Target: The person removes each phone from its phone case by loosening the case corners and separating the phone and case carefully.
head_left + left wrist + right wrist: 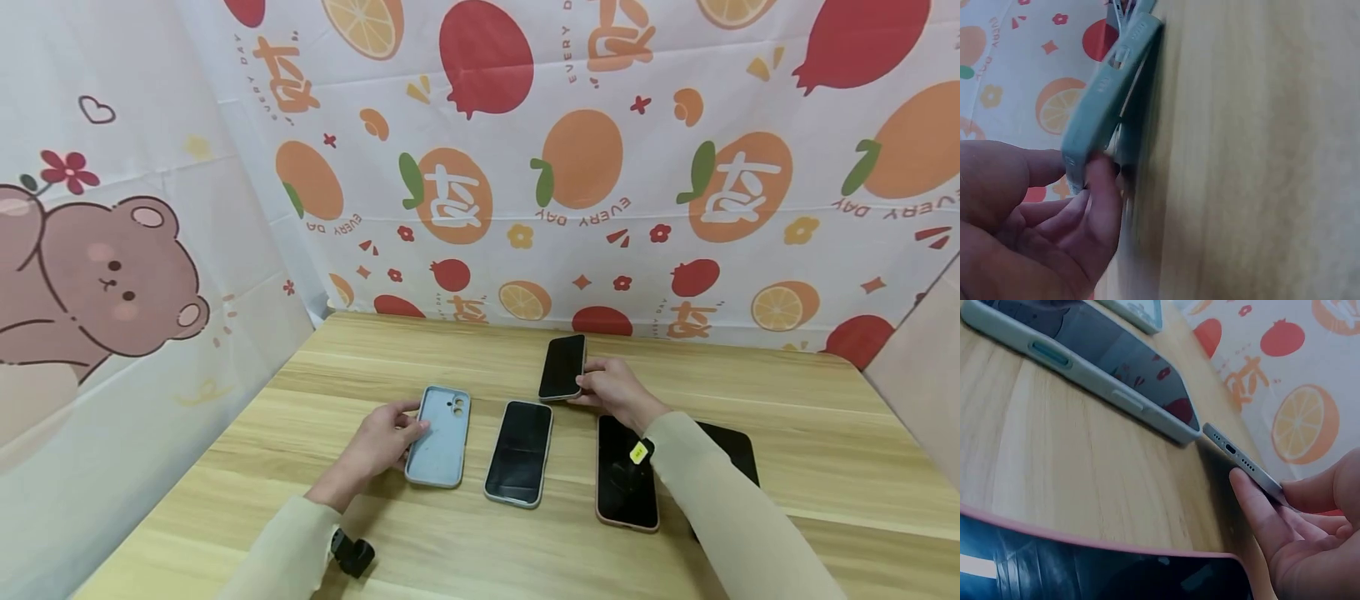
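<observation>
A light blue phone case (438, 437) with camera cutouts is pinched along its left edge by the left hand (382, 437); in the left wrist view the case (1107, 87) tilts up off the table, between thumb and fingers of the left hand (1054, 219). The right hand (617, 390) grips a dark-screened phone (562, 367) by its right side, near the back. In the right wrist view that phone (1244, 461) shows its port edge, with the thumb above and fingers of the right hand (1304, 531) beneath. Between the hands lies a cased phone (519, 454), screen up.
A pink-edged phone (627, 479) lies near the right forearm. Another dark device (738, 450) is partly hidden under the right sleeve. The wooden table (420, 550) meets a fruit-print cloth (517, 242) at the back, and a bear-print cloth (112, 275) hangs at left.
</observation>
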